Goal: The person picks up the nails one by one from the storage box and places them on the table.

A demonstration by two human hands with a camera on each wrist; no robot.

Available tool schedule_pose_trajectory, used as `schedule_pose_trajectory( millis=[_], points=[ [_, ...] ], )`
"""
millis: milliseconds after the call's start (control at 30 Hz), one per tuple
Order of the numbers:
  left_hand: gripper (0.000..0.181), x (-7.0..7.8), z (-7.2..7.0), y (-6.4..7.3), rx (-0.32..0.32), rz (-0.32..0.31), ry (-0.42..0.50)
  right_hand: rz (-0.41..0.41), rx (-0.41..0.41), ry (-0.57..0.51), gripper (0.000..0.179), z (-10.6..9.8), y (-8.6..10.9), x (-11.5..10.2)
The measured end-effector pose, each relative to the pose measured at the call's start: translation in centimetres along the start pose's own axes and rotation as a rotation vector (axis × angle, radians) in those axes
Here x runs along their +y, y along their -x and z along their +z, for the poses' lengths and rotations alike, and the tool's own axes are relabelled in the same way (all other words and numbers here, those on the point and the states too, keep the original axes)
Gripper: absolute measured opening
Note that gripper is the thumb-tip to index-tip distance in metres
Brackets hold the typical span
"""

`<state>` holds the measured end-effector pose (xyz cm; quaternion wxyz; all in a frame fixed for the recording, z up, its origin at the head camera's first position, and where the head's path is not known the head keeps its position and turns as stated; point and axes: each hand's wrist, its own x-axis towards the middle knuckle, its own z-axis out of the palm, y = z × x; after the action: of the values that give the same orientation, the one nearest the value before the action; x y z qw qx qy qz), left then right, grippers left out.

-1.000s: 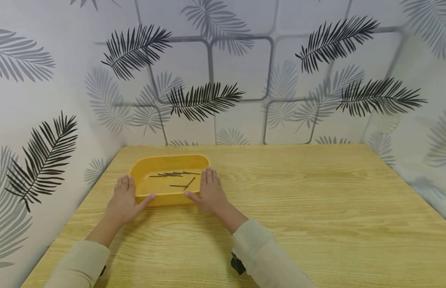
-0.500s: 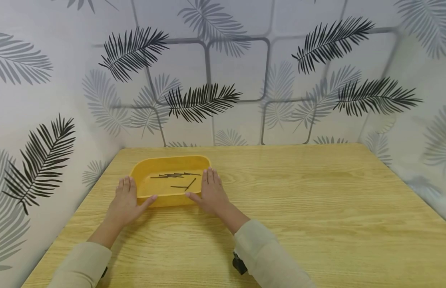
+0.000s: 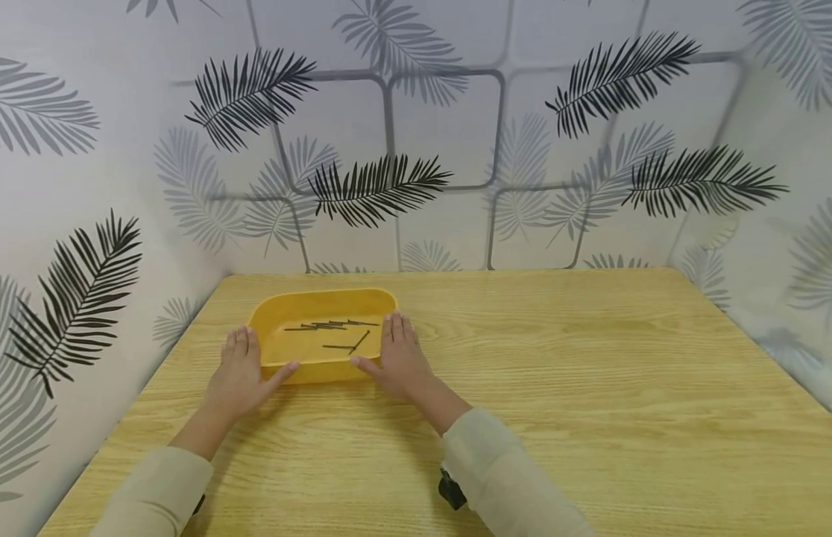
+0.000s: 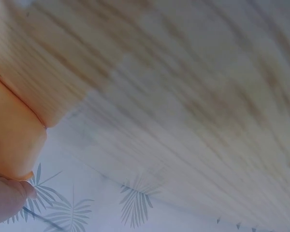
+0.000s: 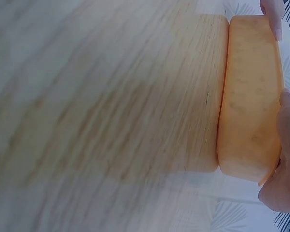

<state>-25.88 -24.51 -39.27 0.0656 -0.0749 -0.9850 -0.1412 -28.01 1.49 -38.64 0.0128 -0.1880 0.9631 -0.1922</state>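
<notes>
A yellow plastic tray [image 3: 322,371] rests on the wooden table, left of its middle, with several dark nails [image 3: 329,326] on its floor. Two nails [image 3: 352,345] touch or cross near the tray's front. My left hand [image 3: 240,377] lies against the left end, its fingers straight along the wall and thumb at the front rim. My right hand [image 3: 402,365] presses the right end the same way. In the right wrist view the tray's front wall [image 5: 251,96] stands on the table between both thumbs. Only a corner of the tray [image 4: 14,130] shows in the left wrist view.
The wood-grain table [image 3: 557,388] reaches back to a leaf-patterned wall [image 3: 443,149], and a similar wall [image 3: 74,224] runs along its left side. A small dark object [image 3: 451,490] sits under the right sleeve.
The tray, with the nails in it, has shifted slightly to the right along the table. Both hands have moved with it, keeping their places at its ends.
</notes>
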Motion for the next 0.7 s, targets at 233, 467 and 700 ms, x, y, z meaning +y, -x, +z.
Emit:
schedule_pose_trajectory(
  millis=[233, 467, 700],
  points=[
    [0.104, 0.07, 0.24, -0.12, 0.01, 0.002, -0.017, -0.006, 0.009, 0.01, 0.089, -0.21, 0.13, 0.15],
    [0.104, 0.43, 0.28, -0.11, 0.01, 0.008, -0.009, -0.011, 0.017, 0.026, 0.088, -0.27, 0.22, 0.41],
    [0.104, 0.64, 0.45, -0.21, 0.018, 0.014, -0.016, -0.005, 0.001, 0.047, 0.088, -0.44, 0.22, 0.66]
  ],
)
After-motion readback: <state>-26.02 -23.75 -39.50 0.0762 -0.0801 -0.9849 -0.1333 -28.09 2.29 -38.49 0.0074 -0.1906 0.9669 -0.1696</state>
